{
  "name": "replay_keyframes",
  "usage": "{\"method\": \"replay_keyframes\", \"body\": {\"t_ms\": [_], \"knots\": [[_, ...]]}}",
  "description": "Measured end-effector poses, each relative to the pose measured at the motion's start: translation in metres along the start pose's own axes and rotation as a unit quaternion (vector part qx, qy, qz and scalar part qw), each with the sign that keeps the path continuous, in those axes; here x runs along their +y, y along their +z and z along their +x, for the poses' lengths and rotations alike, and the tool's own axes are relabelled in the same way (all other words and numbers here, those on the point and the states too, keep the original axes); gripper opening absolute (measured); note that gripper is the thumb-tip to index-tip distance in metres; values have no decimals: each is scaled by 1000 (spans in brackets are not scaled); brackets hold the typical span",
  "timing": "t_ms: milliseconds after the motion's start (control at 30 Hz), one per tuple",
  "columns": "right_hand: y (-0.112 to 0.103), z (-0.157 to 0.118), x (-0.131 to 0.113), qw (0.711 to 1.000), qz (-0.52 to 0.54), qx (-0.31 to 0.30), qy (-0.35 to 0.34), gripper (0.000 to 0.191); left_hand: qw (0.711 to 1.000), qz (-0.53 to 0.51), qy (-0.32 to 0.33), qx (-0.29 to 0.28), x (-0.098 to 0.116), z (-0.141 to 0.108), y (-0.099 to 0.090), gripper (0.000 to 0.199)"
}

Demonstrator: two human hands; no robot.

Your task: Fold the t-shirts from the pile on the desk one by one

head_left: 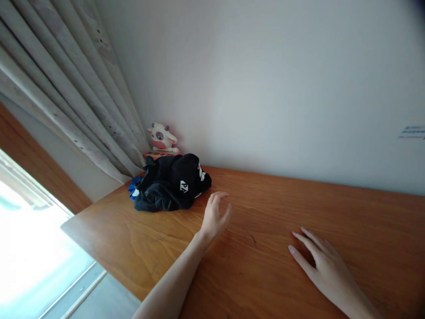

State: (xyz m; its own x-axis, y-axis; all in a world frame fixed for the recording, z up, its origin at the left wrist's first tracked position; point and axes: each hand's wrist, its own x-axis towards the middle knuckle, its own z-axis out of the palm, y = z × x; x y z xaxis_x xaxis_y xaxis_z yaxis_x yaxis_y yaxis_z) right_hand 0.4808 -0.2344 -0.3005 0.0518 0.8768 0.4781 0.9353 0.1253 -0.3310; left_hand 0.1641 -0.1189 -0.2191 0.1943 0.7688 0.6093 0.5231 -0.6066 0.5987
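Observation:
A crumpled black garment (166,177) with white print lies in a heap at the back left of the wooden table (265,204). Nearest to it is my left hand (214,217), just to its front right, with fingers apart and slightly curled and nothing in them. Farther right, my right hand (318,261) hovers over or rests on the wood; which of the two I cannot tell. Its fingers are spread and hold nothing. A bit of blue cloth (134,188) pokes out at the heap's left side.
Behind the heap, a cow figure (162,137) stands against the wall (265,88), with a colourful item (159,154) at its base. A patterned curtain (76,84) hangs at the left, beside a bright window (29,248). The table's left edge runs diagonally towards me.

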Motion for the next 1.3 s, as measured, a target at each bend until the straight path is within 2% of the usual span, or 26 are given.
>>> {"method": "replay_keyframes", "body": {"t_ms": [100,133,200,267,333,400,467,567,633,667,767,833,967,1067,1133,1200,1300], "knots": [[2,0,4,1000,8,6,9,59,992,37,7,123,-7,15,-41,23],[3,1,5,1000,11,7,11,58,986,74,8,147,-7,20,-57,22],[3,2,5,1000,16,8,9,57,970,186,-6,160,-7,33,-90,25],[2,3,4,1000,17,9,3,57,936,316,-76,135,-6,49,-118,45],[2,4,4,1000,17,12,2,57,897,409,-147,75,-8,68,-140,86],[2,4,3,1000,22,16,8,57,868,460,-185,8,-15,84,-156,118],[3,4,3,999,30,14,13,56,849,478,-219,-58,-26,96,-168,131],[4,4,5,999,36,10,17,57,825,475,-281,-121,-45,99,-180,137],[5,4,5,999,38,10,17,58,834,457,-281,-125,-53,96,-184,125],[6,4,6,999,39,11,18,59,846,445,-267,-121,-54,94,-184,113],[7,4,7,999,41,11,18,59,878,409,-224,-107,-50,91,-184,53],[8,4,8,999,40,11,15,58,891,394,-208,-82,-42,94,-184,25],[8,4,8,999,36,12,13,58,922,353,-162,14,-21,113,-184,30],[8,4,6,999,37,11,17,56,943,298,-111,94,7,131,-177,34],[6,5,3,999,41,13,20,55,966,195,-42,163,34,141,-166,36],[2,6,-2,998,55,17,22,54,972,57,49,221,68,148,-150,39],[-7,9,-9,992,118,23,44,52,962,-54,119,240,118,149,-118,46]]}}
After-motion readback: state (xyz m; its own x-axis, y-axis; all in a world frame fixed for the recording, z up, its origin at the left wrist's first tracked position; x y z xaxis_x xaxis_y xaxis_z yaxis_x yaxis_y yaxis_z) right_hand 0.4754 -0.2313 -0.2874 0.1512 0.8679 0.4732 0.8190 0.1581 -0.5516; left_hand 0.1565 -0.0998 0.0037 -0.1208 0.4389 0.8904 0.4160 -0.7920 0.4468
